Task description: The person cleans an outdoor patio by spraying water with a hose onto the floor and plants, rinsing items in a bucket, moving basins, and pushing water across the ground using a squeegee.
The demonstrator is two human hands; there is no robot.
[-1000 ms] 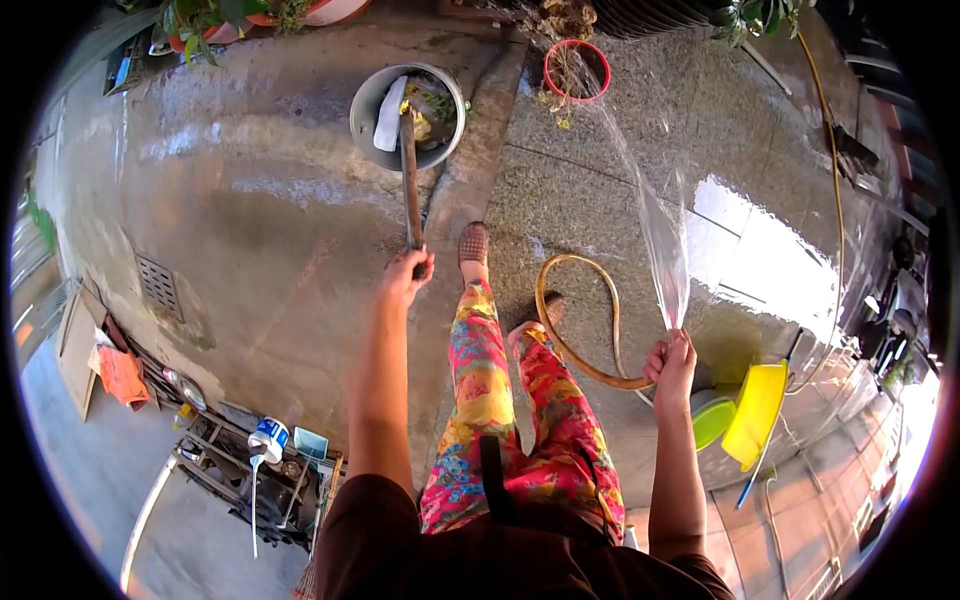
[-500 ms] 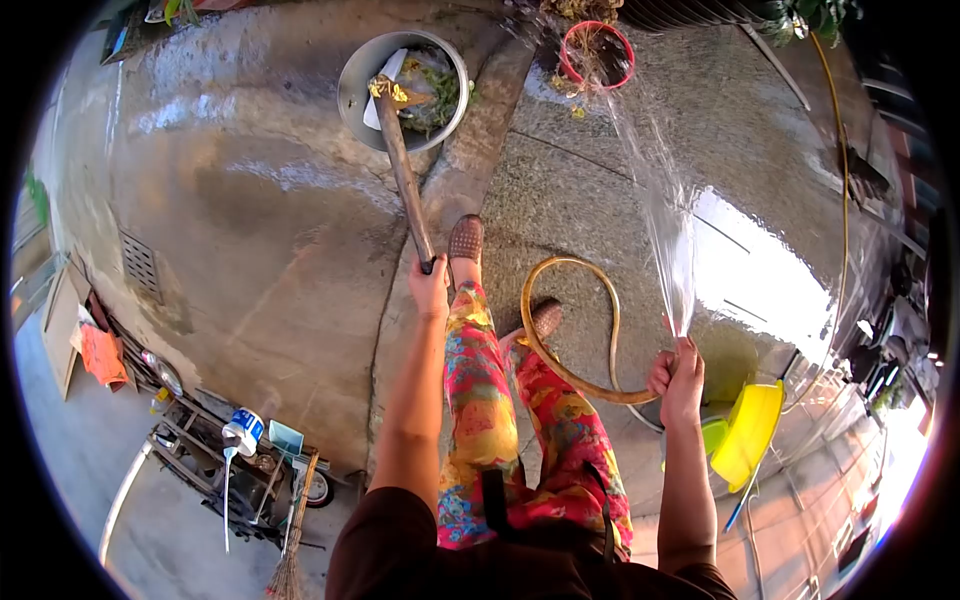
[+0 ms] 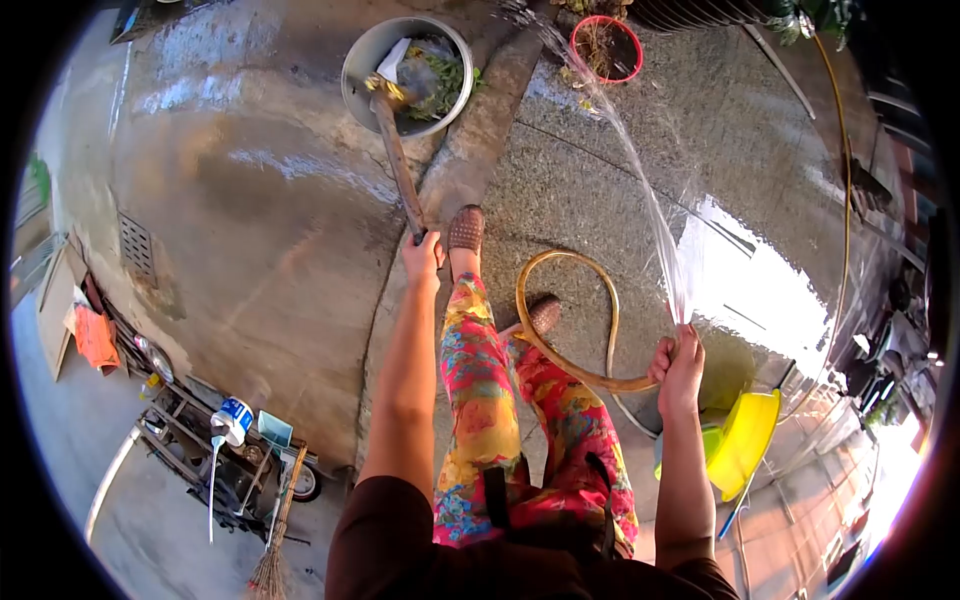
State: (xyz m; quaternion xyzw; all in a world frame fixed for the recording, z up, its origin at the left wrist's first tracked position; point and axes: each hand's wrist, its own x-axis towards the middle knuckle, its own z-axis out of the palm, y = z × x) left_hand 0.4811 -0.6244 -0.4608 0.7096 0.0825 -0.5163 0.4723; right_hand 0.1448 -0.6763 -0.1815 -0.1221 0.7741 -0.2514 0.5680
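My left hand [image 3: 424, 256] is closed around the near end of a wooden handle [image 3: 402, 178]. The handle's far end reaches over the rim of a grey bucket [image 3: 354, 92], beside something yellow. Inside the bucket lie green leaves [image 3: 445, 88] and a white piece [image 3: 395, 60]. My right hand [image 3: 680, 372] grips the end of a yellowish hose [image 3: 585, 375], with its thumb side at the mouth. A fanned jet of water [image 3: 645, 180] shoots forward from it, passing left of a red-rimmed pot [image 3: 638, 60]. The hose loops in front of my legs.
Wet concrete [image 3: 270, 230] spreads ahead, with a drain grate [image 3: 137, 250] at left. A twig broom [image 3: 272, 560], a cart and an orange cloth [image 3: 95, 338] stand at lower left. Yellow basins [image 3: 742, 440] are at right. Another hose [image 3: 847, 200] runs along the right side.
The water jet has swung left, off the red-rimmed pot. My left hand and the wooden handle have shifted slightly forward and left. My right hand has moved a little forward.
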